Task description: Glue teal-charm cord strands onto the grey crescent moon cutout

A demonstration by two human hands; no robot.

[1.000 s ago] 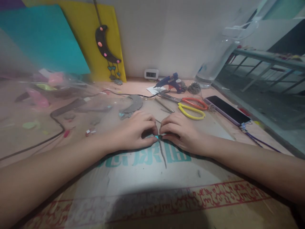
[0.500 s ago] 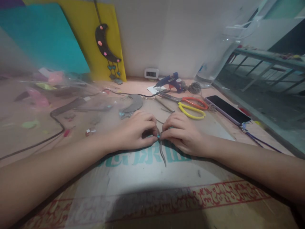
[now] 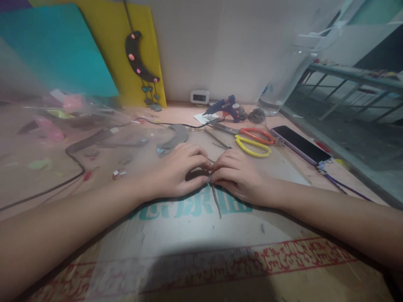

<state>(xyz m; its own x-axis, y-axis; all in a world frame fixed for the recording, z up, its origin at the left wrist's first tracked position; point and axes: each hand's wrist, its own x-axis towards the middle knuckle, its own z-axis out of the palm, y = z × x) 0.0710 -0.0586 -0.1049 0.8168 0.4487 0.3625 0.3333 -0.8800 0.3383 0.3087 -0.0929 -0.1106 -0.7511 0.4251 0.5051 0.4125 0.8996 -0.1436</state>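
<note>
A thin grey cord (image 3: pixel 215 203) hangs down toward me from between my fingertips onto the board. My left hand (image 3: pixel 185 170) pinches the cord with thumb and fingers, and my right hand (image 3: pixel 234 174) pinches it from the other side. The fingertips of both hands meet, hiding the cord's upper part. Beyond my left hand lies a grey crescent (image 3: pixel 179 136). Past my right hand are scissors with one red and one yellow handle (image 3: pixel 253 147) and a wooden-handled tool (image 3: pixel 217 137).
A blue glue gun (image 3: pixel 225 108), a small white clock (image 3: pixel 200 97) and yarn balls (image 3: pixel 256 115) are at the back. A phone (image 3: pixel 300 144) lies right, near a clear bottle (image 3: pixel 283 79). A decorated crescent (image 3: pixel 137 56) hangs before yellow card. Plastic and scraps cover the left.
My fingertips have closed together over the cord, covering more of it. The cord's loose end has shifted slightly.
</note>
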